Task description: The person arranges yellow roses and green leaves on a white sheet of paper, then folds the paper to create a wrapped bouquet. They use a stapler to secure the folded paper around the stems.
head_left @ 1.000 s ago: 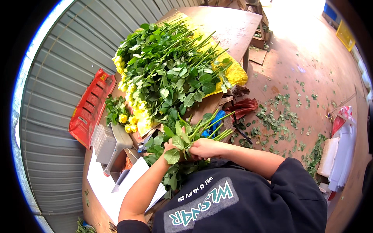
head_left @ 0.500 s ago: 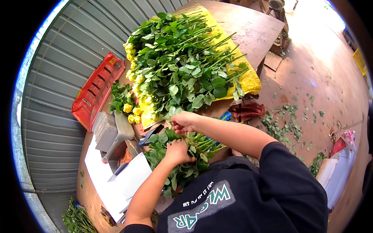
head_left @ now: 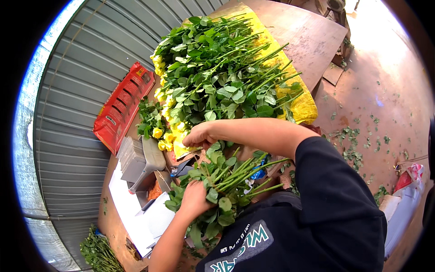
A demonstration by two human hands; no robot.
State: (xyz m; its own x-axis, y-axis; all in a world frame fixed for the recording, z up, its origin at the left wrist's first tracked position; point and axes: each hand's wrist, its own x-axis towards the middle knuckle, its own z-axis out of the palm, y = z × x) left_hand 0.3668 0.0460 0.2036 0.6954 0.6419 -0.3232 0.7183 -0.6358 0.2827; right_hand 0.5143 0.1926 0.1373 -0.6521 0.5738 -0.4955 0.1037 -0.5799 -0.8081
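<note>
A bunch of leafy green flower stems (head_left: pixel 238 174) lies in front of my body, its bare stem ends pointing right; no blooms show on it. My left hand (head_left: pixel 195 199) is wrapped round its leafy part. Beyond it, my right hand (head_left: pixel 200 136) hangs above the front edge of the yellow sheet (head_left: pixel 299 109), close to yellow roses (head_left: pixel 166 137). Its fingers are curled, and whatever they hold, if anything, is hidden. A large pile of yellow roses with long leafy stems (head_left: pixel 217 68) rests on that sheet, blooms to the left.
On the left stand a red bag (head_left: pixel 121 109), a grey container (head_left: pixel 153 154) of cards and an open box with orange strands (head_left: pixel 155 190). White paper (head_left: pixel 124 211) covers the table edge. A blue and black tool (head_left: pixel 182 167) lies nearby. Cut leaves (head_left: pixel 353 143) litter the floor.
My right hand has moved left, away from the bunch toward the yellow roses. My left hand keeps its hold, and more of the bunch's stems now show. The view has shifted slightly.
</note>
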